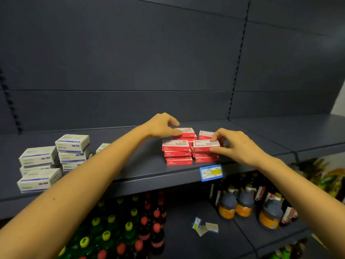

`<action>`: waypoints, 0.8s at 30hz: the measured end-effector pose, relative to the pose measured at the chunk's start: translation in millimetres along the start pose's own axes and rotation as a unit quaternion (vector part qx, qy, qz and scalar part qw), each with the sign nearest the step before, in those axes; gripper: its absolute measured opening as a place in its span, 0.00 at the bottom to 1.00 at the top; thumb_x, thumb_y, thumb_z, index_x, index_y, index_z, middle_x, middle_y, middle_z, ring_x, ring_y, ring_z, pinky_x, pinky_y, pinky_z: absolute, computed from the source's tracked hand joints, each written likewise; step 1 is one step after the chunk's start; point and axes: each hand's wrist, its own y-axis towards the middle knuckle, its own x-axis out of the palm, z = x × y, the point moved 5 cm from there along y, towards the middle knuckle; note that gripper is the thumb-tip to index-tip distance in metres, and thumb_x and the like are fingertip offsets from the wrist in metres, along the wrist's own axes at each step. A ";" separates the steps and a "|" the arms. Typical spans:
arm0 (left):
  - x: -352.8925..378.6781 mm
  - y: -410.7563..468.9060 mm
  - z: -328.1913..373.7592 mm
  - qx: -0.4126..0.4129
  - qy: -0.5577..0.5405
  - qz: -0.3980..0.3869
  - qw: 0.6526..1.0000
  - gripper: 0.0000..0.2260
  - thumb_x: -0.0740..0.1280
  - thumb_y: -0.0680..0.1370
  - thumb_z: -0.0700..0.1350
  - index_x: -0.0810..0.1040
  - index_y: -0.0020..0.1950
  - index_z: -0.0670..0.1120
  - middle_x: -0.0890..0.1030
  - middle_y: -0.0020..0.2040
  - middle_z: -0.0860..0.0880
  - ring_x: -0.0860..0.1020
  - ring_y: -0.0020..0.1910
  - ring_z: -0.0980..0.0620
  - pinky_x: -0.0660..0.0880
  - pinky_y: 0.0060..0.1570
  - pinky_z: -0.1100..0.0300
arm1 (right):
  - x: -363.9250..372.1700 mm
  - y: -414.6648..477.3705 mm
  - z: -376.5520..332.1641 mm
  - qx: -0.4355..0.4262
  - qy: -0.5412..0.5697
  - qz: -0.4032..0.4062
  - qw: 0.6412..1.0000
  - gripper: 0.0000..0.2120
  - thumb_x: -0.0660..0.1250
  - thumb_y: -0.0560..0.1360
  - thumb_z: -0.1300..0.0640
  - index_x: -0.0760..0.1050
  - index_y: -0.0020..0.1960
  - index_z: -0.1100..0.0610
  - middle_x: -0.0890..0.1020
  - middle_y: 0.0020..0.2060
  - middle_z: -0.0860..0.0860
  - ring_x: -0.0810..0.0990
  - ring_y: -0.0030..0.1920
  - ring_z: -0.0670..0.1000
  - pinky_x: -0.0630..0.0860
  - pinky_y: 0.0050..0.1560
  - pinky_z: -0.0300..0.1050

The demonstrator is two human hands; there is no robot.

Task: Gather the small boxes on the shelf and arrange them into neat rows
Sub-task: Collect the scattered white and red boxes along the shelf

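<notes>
Both arms reach in from the lower corners towards mid-frame. The left hand [161,126] is palm down with curled fingers, its grip pinching the rear box [186,132], which tops the back-left red stack. The right hand [238,146] pinches the front box [203,144], on top of the near-right stack, at its right end. The red boxes [177,152] stand in four low stacks, close together, at the centre of the shelf [141,165]. White boxes [72,144] are piled at left.

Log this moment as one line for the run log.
left hand: grips rear red box | right hand: pinches front-right red box | white boxes: stacked at left | stage: arranging red stacks
</notes>
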 end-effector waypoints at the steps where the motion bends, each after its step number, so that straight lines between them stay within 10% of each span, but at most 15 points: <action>1: -2.8 -2.3 1.1 -0.003 0.005 0.022 1.000 0.20 0.66 0.76 0.50 0.72 0.65 0.43 0.74 0.66 0.46 0.73 0.63 0.48 0.68 0.59 0.60 | 2.9 2.2 1.0 -0.010 -0.016 0.002 1.000 0.11 0.67 0.72 0.44 0.70 0.49 0.47 0.77 0.49 0.44 0.75 0.47 0.47 0.74 0.44 0.46; 10: -36.3 -48.7 4.9 -0.004 0.175 0.196 0.965 0.14 0.62 0.77 0.51 0.77 0.58 0.46 0.79 0.59 0.48 0.75 0.57 0.49 0.72 0.51 0.55 | -14.6 22.6 -35.5 -0.130 -0.078 0.067 0.986 0.11 0.63 0.74 0.43 0.75 0.53 0.45 0.77 0.56 0.42 0.72 0.57 0.47 0.68 0.47 0.45; 24: -122.6 -230.8 -70.3 -0.203 0.335 0.246 0.886 0.16 0.61 0.77 0.54 0.76 0.58 0.46 0.78 0.57 0.48 0.73 0.57 0.48 0.70 0.50 0.54 | 42.9 68.6 -245.9 -0.344 -0.007 -0.010 0.939 0.16 0.62 0.76 0.46 0.70 0.62 0.47 0.75 0.61 0.45 0.71 0.62 0.49 0.70 0.54 0.49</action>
